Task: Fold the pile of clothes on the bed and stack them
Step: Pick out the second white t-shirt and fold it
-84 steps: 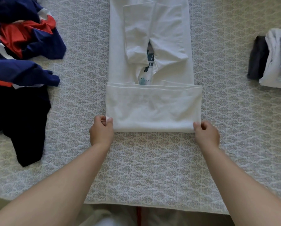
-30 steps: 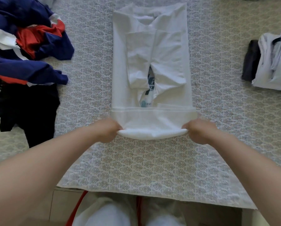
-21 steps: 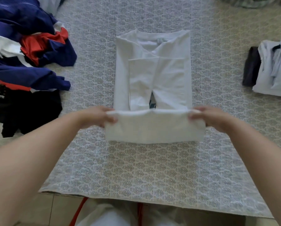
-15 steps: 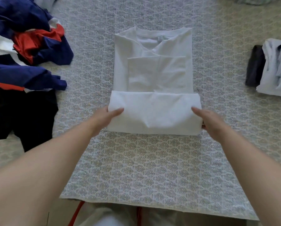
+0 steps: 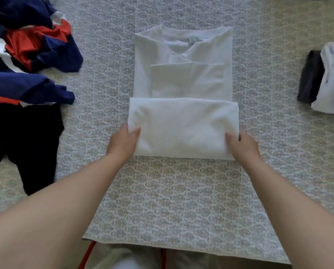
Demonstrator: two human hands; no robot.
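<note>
Both hands on the white shirt (image 5: pixel 182 105), mid-bed: left hand (image 5: pixel 123 143) pinching its near-left corner, right hand (image 5: pixel 241 145) grasping the near-right, hem doubled up.

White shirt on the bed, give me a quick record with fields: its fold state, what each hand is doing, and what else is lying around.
shirt: white shirt lies flat on the patterned bedspread, collar at the far end, sides and sleeves folded in, near end folded up in a thick band
left hand: left hand grips the band's left edge, thumb on top
right hand: right hand grips the band's right edge, thumb on top
unfolded pile: navy, red and white clothes and a black garment, on the left
folded stack: dark and pale clothes, on the right
</note>
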